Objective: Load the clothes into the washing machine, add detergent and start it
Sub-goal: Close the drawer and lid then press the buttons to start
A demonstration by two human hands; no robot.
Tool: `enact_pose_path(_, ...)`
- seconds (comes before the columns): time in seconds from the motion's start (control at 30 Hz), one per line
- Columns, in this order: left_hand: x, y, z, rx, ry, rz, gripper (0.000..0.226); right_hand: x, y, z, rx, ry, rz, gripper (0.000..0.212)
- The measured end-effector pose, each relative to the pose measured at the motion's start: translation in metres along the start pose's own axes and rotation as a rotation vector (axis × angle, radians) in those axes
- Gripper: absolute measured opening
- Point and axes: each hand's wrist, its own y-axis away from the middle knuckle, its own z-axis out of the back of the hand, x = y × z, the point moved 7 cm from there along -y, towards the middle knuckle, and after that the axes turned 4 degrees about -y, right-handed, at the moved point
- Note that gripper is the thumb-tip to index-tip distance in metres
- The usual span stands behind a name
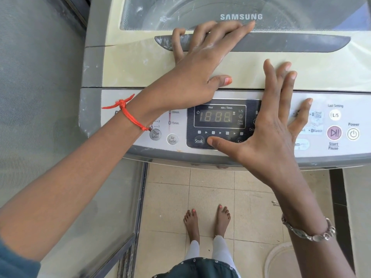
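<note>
Your left hand (200, 63), a red thread tied at its wrist, lies flat and spread on the closed lid (140, 63) of the top-loading Samsung washing machine (94, 63), fingers stretched over the dark recessed lid handle (291, 44) toward the glass window (281, 11); it grips nothing. That handle is where you should take hold: the lid looks rigid and hinged, likely light to lift, but the glass panel is breakable and the surface looks dusty, perhaps slick with a white residue, so hook your fingers under the recess rather than pushing on the window.

Below, the control panel (180, 125) carries firm push buttons needing only a fingertip: Air Turbo (172, 139), Soak (198, 141), and the display (215, 116) showing faint digits.

Your right hand (269, 125) hovers open over the panel, fingers fanned, thumb near the Soak button, holding nothing. Whether it touches the panel, you cannot tell.

Further right sit the Start/Pause button (334, 132) and the Power button (353, 134), both uncovered. No clothes or detergent are visible.
</note>
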Motion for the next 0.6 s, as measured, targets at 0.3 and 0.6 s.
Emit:
enact_pose_path(0.3, 0.0007, -0.0008, -0.0002, -0.018, -0.022, -0.006, 0.071, 0.0028, 0.0000, -0.0003, -0.022, 0.039, 0.003, 0.129)
enact_pose_path(0.6, -0.0003, -0.0003, -0.0004, -0.012, -0.019, 0.007, 0.071, 0.0038, 0.0004, -0.0010, -0.036, 0.082, -0.002, 0.133)
